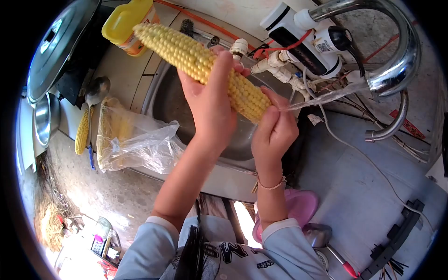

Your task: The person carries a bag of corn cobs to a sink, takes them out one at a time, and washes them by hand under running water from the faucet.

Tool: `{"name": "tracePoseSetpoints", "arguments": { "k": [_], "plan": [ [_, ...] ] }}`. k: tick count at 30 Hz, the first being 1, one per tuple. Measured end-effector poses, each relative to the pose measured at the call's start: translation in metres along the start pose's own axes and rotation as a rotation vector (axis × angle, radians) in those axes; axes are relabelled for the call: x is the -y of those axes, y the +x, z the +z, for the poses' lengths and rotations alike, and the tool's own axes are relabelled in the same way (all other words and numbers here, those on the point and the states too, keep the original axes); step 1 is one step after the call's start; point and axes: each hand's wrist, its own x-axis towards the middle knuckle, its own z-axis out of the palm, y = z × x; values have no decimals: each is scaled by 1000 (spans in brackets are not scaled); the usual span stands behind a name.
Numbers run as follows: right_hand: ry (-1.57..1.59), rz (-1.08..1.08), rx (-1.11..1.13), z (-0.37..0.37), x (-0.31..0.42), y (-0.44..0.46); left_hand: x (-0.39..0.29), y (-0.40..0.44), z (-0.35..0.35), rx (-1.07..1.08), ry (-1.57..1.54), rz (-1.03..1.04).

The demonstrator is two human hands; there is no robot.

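A husked ear of corn point(179, 49), yellow and tapering to the upper left, is held slantwise above the metal sink point(163, 100). My left hand point(210, 93) wraps round its middle, thumb on top. At the thick lower end, my right hand point(276, 123) pinches the corn between thumb and fingers. Water from the curved chrome faucet point(389, 77) streams leftward onto my right hand and that end of the cob.
Left of the sink lie a clear plastic bag point(140, 144) with corn inside, another ear of corn point(82, 132) and a ladle point(97, 91). A yellow tub point(128, 28) stands behind. Pipes and a white water heater point(303, 42) are at the back right; a pink basin point(298, 207) sits below.
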Motion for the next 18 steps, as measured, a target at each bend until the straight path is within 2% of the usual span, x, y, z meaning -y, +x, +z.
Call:
{"name": "tracePoseSetpoints", "arguments": {
  "k": [1,3,6,8,10,11,15,17,18],
  "plan": [
    [-116,-118,-27,3,2,3,1,-4,1,0,-2,0],
    [-167,-137,-30,9,15,8,0,-13,3,9,99,62],
    [-63,115,169,9,21,16,1,-11,-4,119,113,43],
    [-36,196,201,10,18,17,-1,-6,-8,197,131,50],
    [-3,280,238,14,4,16,-3,-3,-10,290,166,-26],
    [-27,162,281,19,-16,11,-4,-2,-11,290,168,-27],
    [-97,-72,349,20,-48,24,-1,6,-15,345,160,-97],
    [-108,-126,355,21,-53,29,1,9,-20,543,-90,-277],
    [-97,-128,350,23,-55,32,-1,5,-10,570,-10,-290]
  ]
}}
